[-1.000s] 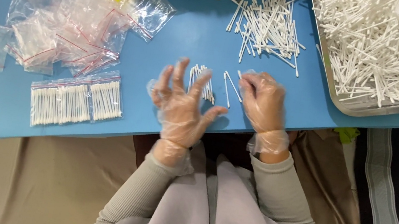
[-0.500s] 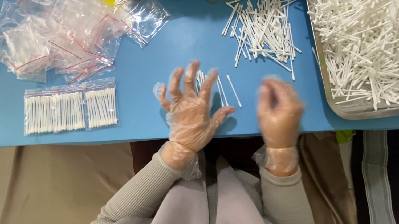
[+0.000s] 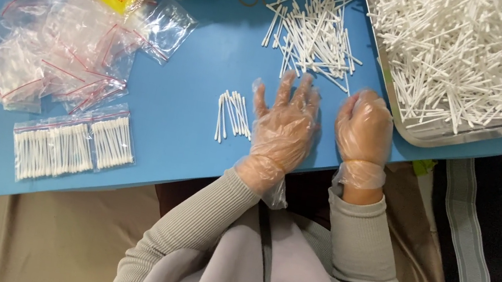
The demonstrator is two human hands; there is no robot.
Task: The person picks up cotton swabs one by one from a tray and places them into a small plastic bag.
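My left hand [image 3: 281,129] lies flat and wide, holding nothing. Just beside its thumb sit little cotton swabs [image 3: 232,115], light and thin; I'd pinch their middles.

Single head camera, looking steeply down from above the person's chest at close range. Frame covers blue table [image 3: 187,117] near edge, both gloved hands, lap below. No second view to overlap.
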